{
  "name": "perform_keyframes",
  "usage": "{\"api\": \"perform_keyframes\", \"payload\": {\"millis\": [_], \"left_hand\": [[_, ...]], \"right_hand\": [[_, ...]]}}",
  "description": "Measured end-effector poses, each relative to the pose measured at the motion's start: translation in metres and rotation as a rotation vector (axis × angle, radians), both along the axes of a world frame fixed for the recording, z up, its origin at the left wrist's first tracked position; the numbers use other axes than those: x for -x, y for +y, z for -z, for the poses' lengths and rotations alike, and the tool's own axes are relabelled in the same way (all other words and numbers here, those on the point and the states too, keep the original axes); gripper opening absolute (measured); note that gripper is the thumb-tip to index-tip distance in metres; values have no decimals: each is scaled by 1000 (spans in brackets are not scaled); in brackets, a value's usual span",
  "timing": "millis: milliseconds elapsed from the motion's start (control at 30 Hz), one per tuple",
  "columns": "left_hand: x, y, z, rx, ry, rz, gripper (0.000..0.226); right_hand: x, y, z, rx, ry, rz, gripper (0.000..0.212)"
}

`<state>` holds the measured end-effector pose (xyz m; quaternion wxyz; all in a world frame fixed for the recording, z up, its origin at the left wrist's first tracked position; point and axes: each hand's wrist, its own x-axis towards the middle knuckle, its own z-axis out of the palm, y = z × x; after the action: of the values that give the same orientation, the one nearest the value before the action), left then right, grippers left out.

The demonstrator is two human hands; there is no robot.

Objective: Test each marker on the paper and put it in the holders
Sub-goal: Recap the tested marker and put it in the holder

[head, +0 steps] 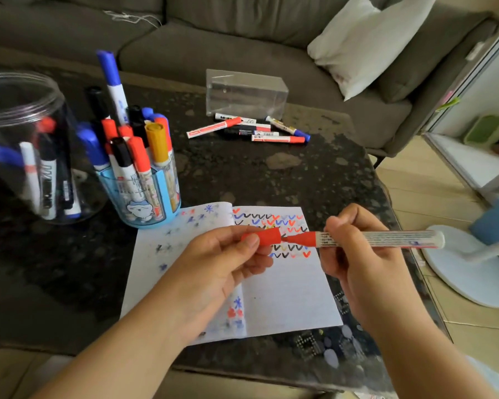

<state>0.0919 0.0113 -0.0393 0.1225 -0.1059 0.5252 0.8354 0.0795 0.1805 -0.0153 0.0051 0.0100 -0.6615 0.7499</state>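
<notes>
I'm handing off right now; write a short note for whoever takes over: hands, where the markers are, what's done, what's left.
Left hand pinches the red cap, just off the tip. Right hand grips the red marker, uncapped, above the paper.
Paper already carries rows of red, blue and black ticks.
Done: many markers stand in the blue holder; a few more in the clear jar.
Left: whether this red marker has been tested is unclear. Several markers still lie on the table by the clear box.
</notes>
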Motion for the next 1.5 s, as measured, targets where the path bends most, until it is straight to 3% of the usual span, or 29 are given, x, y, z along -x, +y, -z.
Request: {"api": "perform_keyframes", "payload": {"millis": [200, 433, 733, 967, 1033, 1133, 1200, 1267, 1300, 1400, 1500], "left_hand": [[-6, -9, -3, 89, 99, 101, 19], [-11, -28, -10, 681, 337, 303, 12], [-17, -38, -14, 740, 446, 193, 18], [-24, -45, -16, 798, 473, 126, 43], [-19, -46, -13, 827, 474, 105, 38], [-13, -52, -14, 899, 505, -23, 6], [-13, -60, -16, 933, 547, -133, 10], [-14, -71, -19, 967, 568, -217, 3], [-14, -76, -21, 984, 585, -250, 10], [-15, -92, -23, 941, 590, -332, 18], [-20, -108, -29, 885, 606, -383, 22]], "right_hand": [[1, -15, -2, -105, 22, -119, 26], [6, -28, -3, -238, 17, -52, 28], [5, -48, -4, 96, -28, 54, 45], [4, -61, -4, 133, -115, 15, 47], [7, -61, -4, 110, -213, 4, 47], [5, -59, -3, 164, -349, 18, 33], [3, -53, 1, 27, -368, 138, 31], [2, -45, 4, -377, -236, 279, 29], [0, -45, 2, -564, -116, 297, 25], [-5, -61, -14, -887, 244, 46, 18], [-6, -106, -30, -1022, 389, -253, 30]]}}
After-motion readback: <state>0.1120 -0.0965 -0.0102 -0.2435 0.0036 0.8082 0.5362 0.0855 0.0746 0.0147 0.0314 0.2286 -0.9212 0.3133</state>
